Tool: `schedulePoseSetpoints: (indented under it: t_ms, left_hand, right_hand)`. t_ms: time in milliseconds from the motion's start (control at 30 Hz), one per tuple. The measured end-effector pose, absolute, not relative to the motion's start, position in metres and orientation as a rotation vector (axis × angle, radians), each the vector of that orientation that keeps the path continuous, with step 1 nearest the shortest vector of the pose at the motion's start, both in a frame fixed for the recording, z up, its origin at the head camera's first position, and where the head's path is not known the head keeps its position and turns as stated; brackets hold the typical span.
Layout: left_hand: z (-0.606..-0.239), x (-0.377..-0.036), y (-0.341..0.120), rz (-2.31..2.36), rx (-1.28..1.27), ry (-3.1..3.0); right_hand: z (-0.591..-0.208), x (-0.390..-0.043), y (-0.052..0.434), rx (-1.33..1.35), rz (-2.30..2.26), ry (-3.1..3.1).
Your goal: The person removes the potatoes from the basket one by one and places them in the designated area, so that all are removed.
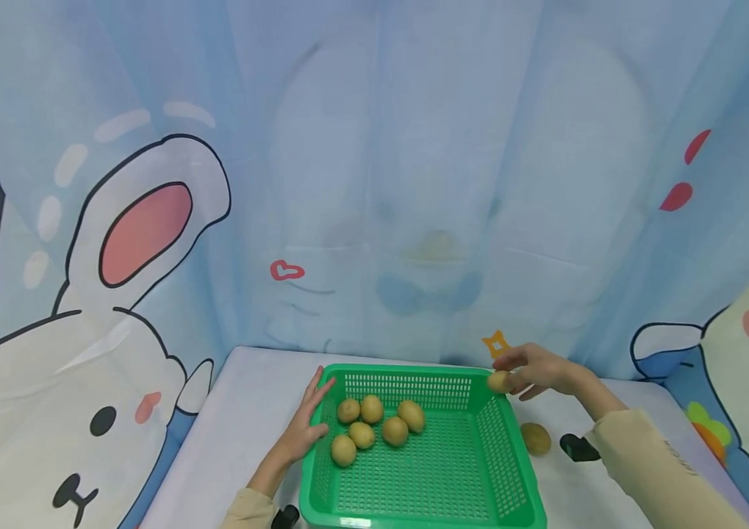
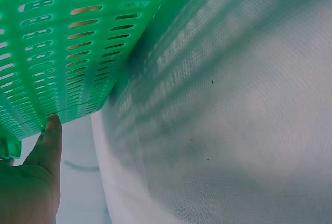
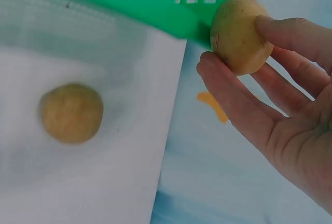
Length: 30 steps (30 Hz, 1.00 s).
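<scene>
A bright green basket [image 1: 423, 477], its sides and floor patterned with rows of holes, lies at six o'clock with yellow-tan potatoes [image 1: 395, 431]; the gripped potato [image 3: 238, 35], near two o'clock in the right-wrist view, is golden, flecked brown; the tablecloth [image 1: 195, 455] is white; the pale blue curtain [image 1: 440, 169] bears a black-outlined white rabbit [image 1: 17, 397] at eight o'clock, an orange star [image 1: 496, 343] at four and, centrally, what may be a washed-out blue bow [image 1: 428, 292].

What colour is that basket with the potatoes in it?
The basket is bright green all over, best seen in the head view.
</scene>
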<state>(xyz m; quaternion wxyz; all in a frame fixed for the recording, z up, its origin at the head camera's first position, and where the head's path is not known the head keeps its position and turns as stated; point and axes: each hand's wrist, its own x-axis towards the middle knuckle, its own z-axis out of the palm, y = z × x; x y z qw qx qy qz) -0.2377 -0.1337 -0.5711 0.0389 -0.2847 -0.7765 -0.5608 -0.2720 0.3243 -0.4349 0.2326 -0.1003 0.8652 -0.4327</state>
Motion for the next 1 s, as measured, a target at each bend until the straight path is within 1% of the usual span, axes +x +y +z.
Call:
schedulePoseSetpoints:
  t_ms: [467, 867, 1000]
  left_hand:
    - [-0.570, -0.237, -0.134, -1.747, -0.866, -2.340]
    - [-0.567, -0.235, -0.135, -1.719, -0.877, -2.370]
    - [-0.569, -0.237, -0.134, -1.720, -0.885, -2.360]
  right_hand:
    - [-0.449, -0.261, 0.367, -0.095, -1.141, 2.418]
    - [-0.487, -0.252, 0.403, 0.183, -1.135, 2.334]
    - [-0.497, -0.247, 0.410, 0.230, -1.137, 2.323]
